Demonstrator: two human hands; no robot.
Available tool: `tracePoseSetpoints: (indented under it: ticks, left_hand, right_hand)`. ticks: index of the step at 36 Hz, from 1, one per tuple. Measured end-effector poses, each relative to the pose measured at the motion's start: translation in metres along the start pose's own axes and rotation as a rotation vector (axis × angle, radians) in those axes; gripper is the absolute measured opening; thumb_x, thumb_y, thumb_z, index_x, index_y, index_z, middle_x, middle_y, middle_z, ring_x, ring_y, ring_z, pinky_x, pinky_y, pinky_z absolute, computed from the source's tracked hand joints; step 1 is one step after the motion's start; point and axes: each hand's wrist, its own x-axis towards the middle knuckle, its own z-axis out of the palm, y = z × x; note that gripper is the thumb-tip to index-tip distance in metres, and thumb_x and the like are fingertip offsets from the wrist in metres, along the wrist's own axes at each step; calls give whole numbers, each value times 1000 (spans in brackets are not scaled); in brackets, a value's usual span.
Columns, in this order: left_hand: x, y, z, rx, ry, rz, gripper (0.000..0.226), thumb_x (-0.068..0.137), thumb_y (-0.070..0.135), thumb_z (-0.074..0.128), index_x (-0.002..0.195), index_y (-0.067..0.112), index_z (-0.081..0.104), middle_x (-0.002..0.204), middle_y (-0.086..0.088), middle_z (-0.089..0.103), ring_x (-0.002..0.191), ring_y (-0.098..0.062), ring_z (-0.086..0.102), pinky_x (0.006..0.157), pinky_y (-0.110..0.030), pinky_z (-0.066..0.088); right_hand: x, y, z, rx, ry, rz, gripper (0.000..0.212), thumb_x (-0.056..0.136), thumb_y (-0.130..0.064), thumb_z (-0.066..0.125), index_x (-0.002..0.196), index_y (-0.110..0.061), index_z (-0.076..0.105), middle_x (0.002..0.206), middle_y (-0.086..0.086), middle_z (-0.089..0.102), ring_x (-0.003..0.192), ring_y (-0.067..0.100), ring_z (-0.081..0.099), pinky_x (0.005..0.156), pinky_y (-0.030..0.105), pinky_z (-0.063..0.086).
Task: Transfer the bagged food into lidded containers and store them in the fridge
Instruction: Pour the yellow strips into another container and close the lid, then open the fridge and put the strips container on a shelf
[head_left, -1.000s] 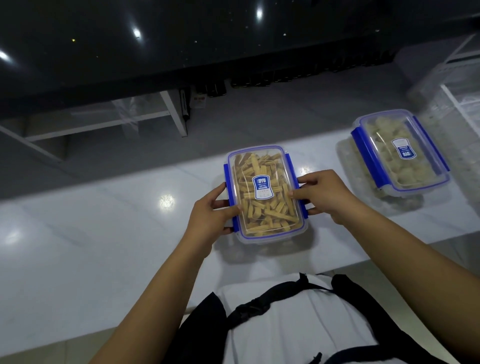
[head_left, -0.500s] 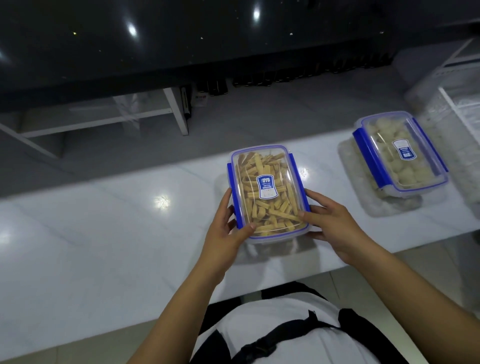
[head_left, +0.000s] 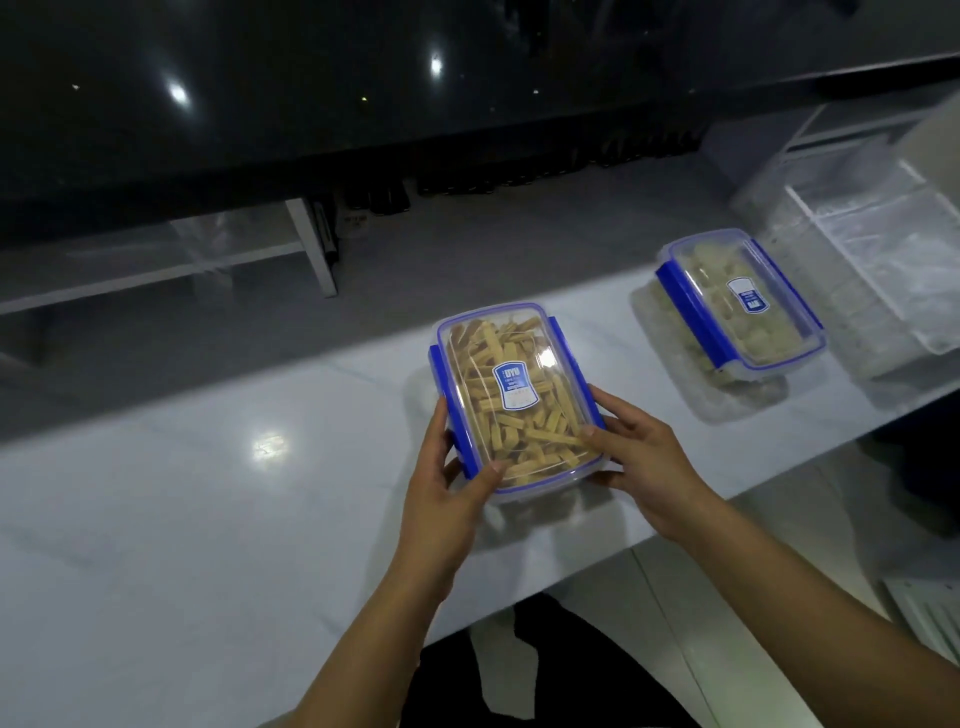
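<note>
A clear lidded container (head_left: 511, 358) with blue side clips, full of yellow stick-shaped food, is lifted a little above the white counter (head_left: 208, 499). My left hand (head_left: 447, 483) grips its near left corner with the thumb on the lid. My right hand (head_left: 641, 457) grips the near right side, thumb on the lid too. A second lidded container (head_left: 743, 306) of pale round pieces stands on the counter to the right.
Crumpled clear plastic bags (head_left: 878, 270) lie at the counter's right end. Beyond the counter are a grey floor and a white shelf frame (head_left: 311, 249) under a dark surface. The counter's front edge runs just below my hands.
Both hands slid from the side clips to the container's near end and raised it off the counter, toward me. The view shifted slightly left.
</note>
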Motion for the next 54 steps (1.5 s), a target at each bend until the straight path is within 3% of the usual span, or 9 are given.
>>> tracePoseSetpoints:
  ticks: [6, 14, 19, 25, 30, 34, 41, 45, 54]
  left_hand:
    - [-1, 8, 9, -27, 37, -22, 67, 79, 31, 78, 128, 62, 45, 136, 10, 61, 118, -20, 65, 82, -41, 63]
    - [-16, 18, 32, -19, 68, 2, 68, 83, 21, 76, 136, 50, 46, 137, 6, 61, 110, -20, 69, 72, -38, 63]
    - [-48, 23, 74, 35, 53, 60, 70, 74, 29, 79, 130, 57, 48, 127, 16, 63, 104, -11, 72, 64, -29, 61]
    - [-82, 16, 147, 74, -40, 115, 74, 74, 32, 79, 138, 55, 47, 130, 16, 65, 112, -13, 69, 73, -38, 64]
    - [-100, -2, 225, 35, -215, 105, 74, 76, 29, 82, 137, 56, 51, 128, 17, 67, 112, -17, 70, 72, -43, 63]
    - [-109, -19, 300, 10, -385, 54, 75, 75, 30, 88, 138, 52, 52, 134, 8, 66, 118, -27, 67, 86, -59, 58]
    - [-132, -52, 440, 39, -626, 4, 76, 74, 9, 77, 139, 41, 56, 135, 0, 66, 115, -31, 69, 78, -43, 61]
    - [-141, -66, 501, 98, -784, -34, 73, 78, 0, 75, 135, 43, 60, 134, 0, 67, 115, -31, 69, 77, -43, 60]
    - [-138, -90, 631, 310, -1119, -124, 84, 66, 33, 89, 139, 52, 52, 136, 7, 65, 117, -28, 68, 83, -46, 60]
  right_hand:
    - [-1, 3, 0, 14, 21, -14, 35, 94, -19, 64, 121, -40, 62, 103, -5, 76, 96, 15, 74, 66, 32, 60]
    - [-12, -2, -11, 38, 1, -58, 29, 93, -21, 67, 113, -41, 62, 96, -10, 75, 84, 10, 75, 64, 33, 61]
    - [-46, -4, -63, 133, -73, -118, 32, 92, -18, 68, 109, -45, 64, 99, -8, 77, 92, 10, 74, 60, 26, 59]
    - [-99, -2, -149, 193, -16, -253, 52, 82, -28, 74, 131, -38, 60, 113, -6, 74, 101, 15, 72, 70, 29, 59]
    - [-147, 18, -234, 277, 78, -346, 61, 80, -22, 76, 136, -38, 57, 122, -1, 70, 112, 23, 68, 84, 44, 60]
    - [-186, 39, -297, 376, 218, -409, 69, 70, -23, 82, 132, -43, 58, 123, -2, 70, 112, 20, 68, 81, 36, 60]
    - [-247, 74, -399, 551, 537, -466, 61, 73, -24, 79, 128, -43, 61, 121, -5, 71, 111, 20, 69, 80, 36, 60]
    - [-278, 91, -439, 669, 687, -465, 58, 69, -30, 81, 122, -45, 65, 120, -6, 72, 108, 20, 70, 77, 36, 61]
    - [-313, 108, -522, 825, 992, -410, 65, 58, -40, 82, 121, -40, 66, 113, -7, 73, 101, 20, 72, 73, 38, 61]
